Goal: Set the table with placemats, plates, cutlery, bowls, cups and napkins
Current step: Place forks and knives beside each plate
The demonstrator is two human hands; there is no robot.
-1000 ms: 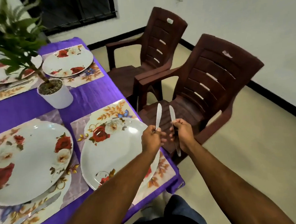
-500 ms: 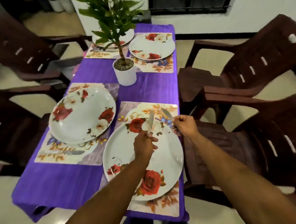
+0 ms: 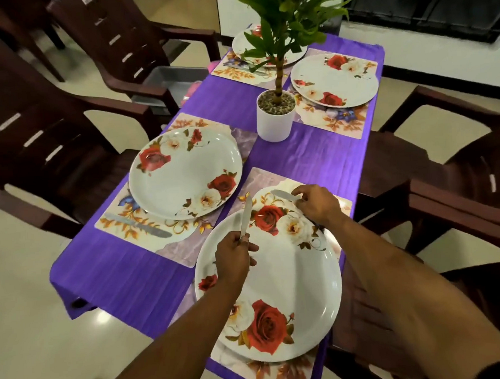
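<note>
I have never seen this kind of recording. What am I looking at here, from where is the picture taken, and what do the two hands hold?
There is no machine: a person wears a camera on the head, so the picture looks forward and down along both arms. The left hand holds a knife with its blade pointing away, above the near plate. The right hand holds a second knife at that plate's far edge, its blade pointing left. The table wears a purple cloth. On it lie four floral placemats, each with a white plate painted with roses. A knife already lies on the left placemat, beside its plate. A potted plant stands in the middle. Dark brown chairs stand around the table.
</note>
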